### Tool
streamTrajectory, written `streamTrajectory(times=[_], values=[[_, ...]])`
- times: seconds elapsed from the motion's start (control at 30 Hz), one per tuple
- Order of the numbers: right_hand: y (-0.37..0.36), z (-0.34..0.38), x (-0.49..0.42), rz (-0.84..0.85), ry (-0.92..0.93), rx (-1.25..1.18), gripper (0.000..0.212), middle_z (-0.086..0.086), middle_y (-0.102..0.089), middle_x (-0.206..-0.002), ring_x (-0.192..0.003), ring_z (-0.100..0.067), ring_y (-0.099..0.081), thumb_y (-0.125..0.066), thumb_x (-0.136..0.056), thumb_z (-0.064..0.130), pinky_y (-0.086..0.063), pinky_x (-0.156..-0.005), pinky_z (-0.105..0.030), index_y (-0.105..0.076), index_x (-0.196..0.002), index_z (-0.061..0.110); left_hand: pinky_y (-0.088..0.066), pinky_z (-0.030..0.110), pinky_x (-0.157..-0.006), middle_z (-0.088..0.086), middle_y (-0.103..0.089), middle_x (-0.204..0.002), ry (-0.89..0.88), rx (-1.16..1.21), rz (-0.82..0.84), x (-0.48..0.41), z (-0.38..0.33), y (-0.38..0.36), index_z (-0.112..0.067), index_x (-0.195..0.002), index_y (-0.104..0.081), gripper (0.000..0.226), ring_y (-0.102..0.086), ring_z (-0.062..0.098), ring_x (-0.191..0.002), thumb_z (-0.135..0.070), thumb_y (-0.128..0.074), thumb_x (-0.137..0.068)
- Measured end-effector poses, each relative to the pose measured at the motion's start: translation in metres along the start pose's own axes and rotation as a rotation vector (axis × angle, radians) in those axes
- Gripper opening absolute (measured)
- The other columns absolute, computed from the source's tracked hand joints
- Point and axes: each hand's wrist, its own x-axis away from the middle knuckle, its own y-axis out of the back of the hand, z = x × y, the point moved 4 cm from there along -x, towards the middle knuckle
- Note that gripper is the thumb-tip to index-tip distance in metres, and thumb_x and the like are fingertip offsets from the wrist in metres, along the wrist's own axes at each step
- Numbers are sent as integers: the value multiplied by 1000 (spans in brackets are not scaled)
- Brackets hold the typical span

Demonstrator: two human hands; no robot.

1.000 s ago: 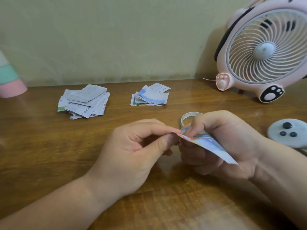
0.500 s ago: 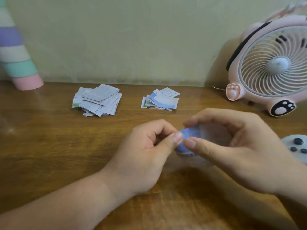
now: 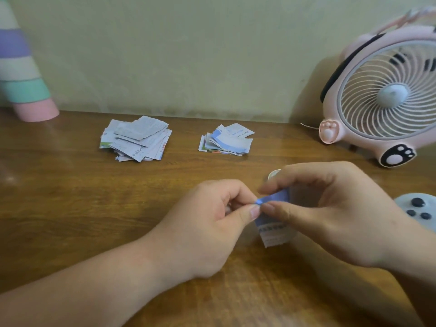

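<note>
One wide-angle camera sits on the person's head and looks forward and down across the brown wooden desk (image 3: 70, 208). It is close to the work: the left hand (image 3: 212, 223) and the right hand (image 3: 330, 215) fill the lower middle of the view, pinching the small blue and white paper slip (image 3: 273, 230) between them, and the forearms enter from the bottom left and the right edge. The view faces the pale yellow-green wall (image 3: 188, 55) behind the desk, which takes up the upper part. The pink round cat-paw fan (image 3: 387, 95) is cut off by the right edge, and the pastel striped cone (image 3: 21, 74) by the left edge.
</note>
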Motion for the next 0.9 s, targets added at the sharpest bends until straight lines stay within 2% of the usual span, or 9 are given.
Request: streamTrajectory(times=[0.1, 0.2, 0.33, 0.43, 0.5, 0.6, 0.67, 0.77, 0.9], values=[[2, -1, 0, 30, 65, 83, 16, 14, -72, -78, -73, -9, -69, -82, -84, 17, -51, -64, -18, -78, -84, 32, -54, 55, -56, -10, -49, -43, 26, 13, -2, 0, 0, -1, -29, -87, -69, 15, -47, 14, -45, -19, -64, -97], [0, -1, -1, 1, 133, 79, 5, 9, -70, -78, -74, -16, -69, -79, -81, 22, -54, -66, -32, -76, -79, 26, -55, 47, -56, -11, -54, -48, 12, 26, 24, 0, -3, 2, -30, -87, -71, 18, -50, 10, -47, -16, -65, -96], [-1, -1, -2, 47, 196, -128, 14, 3, -69, -76, -72, -19, -67, -81, -78, 14, -51, -67, -26, -70, -70, 15, -49, 30, -54, -12, -59, -68, -119, -10, 75, 3, -10, 4, -21, -87, -75, 9, -53, 8, -58, -15, -70, -90], [-1, 2, -1, 148, 115, -368, 19, -6, -68, -77, -62, -36, -61, -84, -76, 3, -51, -56, -45, -67, -69, 0, -48, 37, -53, -6, -58, -70, -220, 15, 102, 10, -17, 4, -19, -83, -73, 9, -52, 19, -62, -11, -70, -83], [-2, 3, 0, 200, 82, -436, 16, -9, -67, -77, -60, -35, -60, -80, -75, -1, -50, -53, -45, -65, -71, -5, -45, 41, -54, -2, -59, -69, -231, 49, 126, 12, -18, 4, -19, -79, -73, 14, -51, 24, -61, -6, -69, -81], [-1, -1, -1, 124, 79, -220, 13, 2, -69, -74, -65, -12, -61, -82, -78, 15, -50, -64, -25, -70, -75, 14, -44, 35, -53, -5, -58, -67, -161, 89, 118, 9, -11, 5, -22, -88, -75, 20, -49, 23, -55, -6, -66, -80], [2, -3, -2, 18, 111, -44, 13, 4, -69, -75, -66, -11, -62, -85, -80, 23, -47, -64, -21, -72, -78, 22, -41, 25, -52, -8, -56, -64, -86, 138, 94, 6, -5, 5, -25, -94, -76, 25, -45, 12, -51, -10, -65, -78], [3, -1, -2, -32, 231, 73, 5, 3, -69, -80, -69, -14, -62, -78, -82, 22, -44, -64, -18, -77, -82, 17, -38, 15, -50, -11, -52, -57, -50, 214, 69, 5, -4, 4, -22, -95, -76, 27, -43, 2, -46, -7, -62, -77], [1, 5, 1, -93, 365, 248, 7, 0, -65, -83, -73, -12, -56, -75, -86, 18, -41, -65, -19, -79, -83, 13, -21, 22, -41, -3, -29, -42, 126, 570, 120, 3, 1, 2, -5, -101, -76, 35, -21, 10, -37, -2, -57, -73]])
